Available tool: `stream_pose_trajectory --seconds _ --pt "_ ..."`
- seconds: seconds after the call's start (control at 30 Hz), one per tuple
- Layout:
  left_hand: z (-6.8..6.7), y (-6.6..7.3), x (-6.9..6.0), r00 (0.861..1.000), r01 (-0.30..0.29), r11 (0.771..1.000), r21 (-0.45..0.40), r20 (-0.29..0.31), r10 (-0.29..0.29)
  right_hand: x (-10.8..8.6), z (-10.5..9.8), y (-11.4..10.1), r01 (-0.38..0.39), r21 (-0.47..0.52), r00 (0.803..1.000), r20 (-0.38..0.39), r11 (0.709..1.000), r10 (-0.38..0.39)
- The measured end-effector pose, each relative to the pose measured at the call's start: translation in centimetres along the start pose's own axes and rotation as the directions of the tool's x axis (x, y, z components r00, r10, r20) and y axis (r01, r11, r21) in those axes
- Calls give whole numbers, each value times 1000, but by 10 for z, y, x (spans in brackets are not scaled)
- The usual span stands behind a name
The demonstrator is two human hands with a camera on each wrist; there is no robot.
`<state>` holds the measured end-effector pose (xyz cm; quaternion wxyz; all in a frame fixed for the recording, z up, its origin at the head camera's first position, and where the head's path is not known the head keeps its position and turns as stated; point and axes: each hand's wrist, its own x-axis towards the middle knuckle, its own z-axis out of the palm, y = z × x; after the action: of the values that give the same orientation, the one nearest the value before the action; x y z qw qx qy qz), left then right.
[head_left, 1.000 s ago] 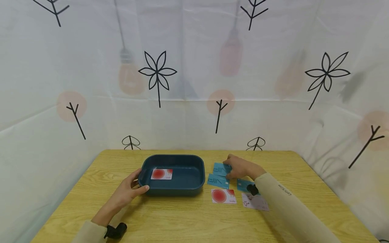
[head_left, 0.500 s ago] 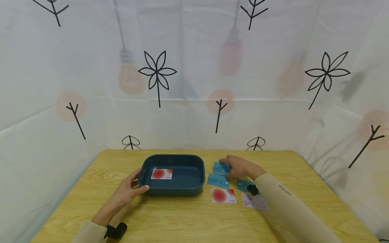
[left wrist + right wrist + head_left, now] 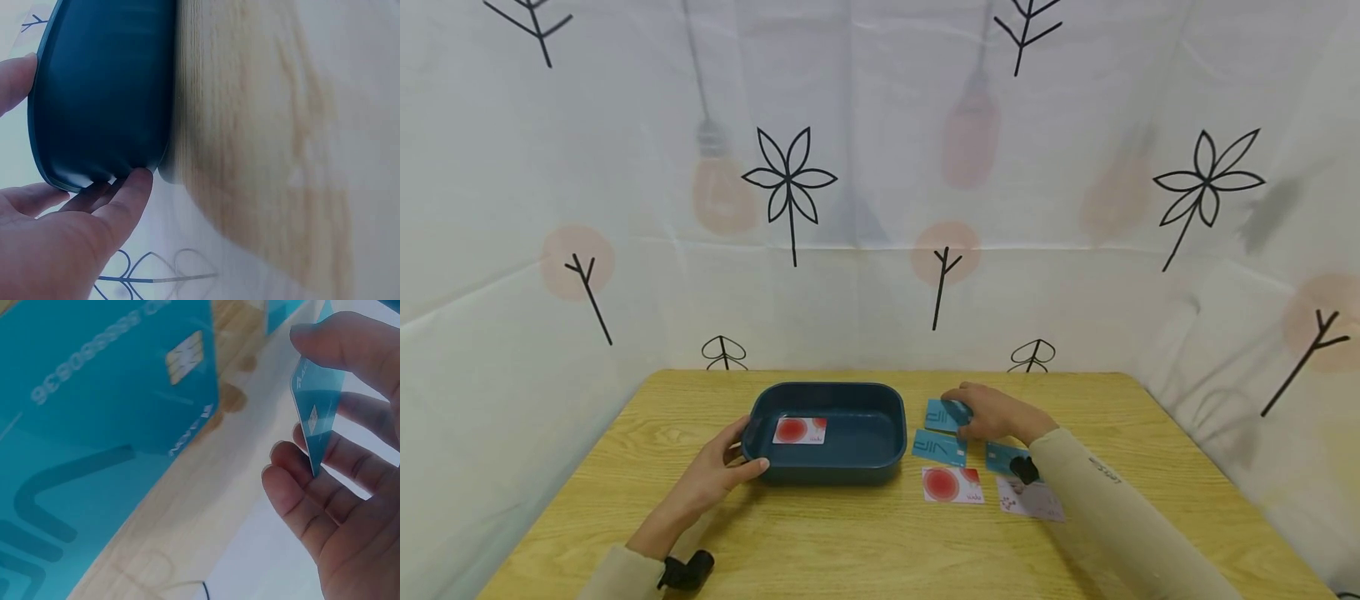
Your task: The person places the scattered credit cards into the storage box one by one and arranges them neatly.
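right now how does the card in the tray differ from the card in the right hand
The tray card is white with red circles; the held card is blue. The tray card lies untouched inside the tray; the held card is pinched by the right hand, outside the tray. Both are thin, rectangular cards.

yellow wooden table [image 3: 820, 550], wrinkly white cloth [image 3: 868, 321] behind it, black drawn flowers [image 3: 788, 177] and twigs [image 3: 940, 287], pale pink bulb pictures [image 3: 971, 137]

"VIP" on a blue card [image 3: 940, 447]
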<state>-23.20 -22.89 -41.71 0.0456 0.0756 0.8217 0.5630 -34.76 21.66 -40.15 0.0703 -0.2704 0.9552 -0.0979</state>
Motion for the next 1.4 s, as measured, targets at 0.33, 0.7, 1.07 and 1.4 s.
stream_pose_trajectory --seconds 0.33,0.7,1.07,1.4 --pt "3 -1 2 1000 0 1000 -12 4 0 1 -5 -4 -23 32 999 -33 999 25" --pt "4 0 2 1000 -1 1000 2 -1 1 1 -19 -9 15 16 998 -65 1000 -14" --pt "2 -3 2 999 -37 999 5 3 37 5 -34 -20 86 -81 982 -161 993 -98" --pt "0 -2 0 1000 -8 999 31 -11 9 11 -46 -34 123 -36 976 -175 992 -128"
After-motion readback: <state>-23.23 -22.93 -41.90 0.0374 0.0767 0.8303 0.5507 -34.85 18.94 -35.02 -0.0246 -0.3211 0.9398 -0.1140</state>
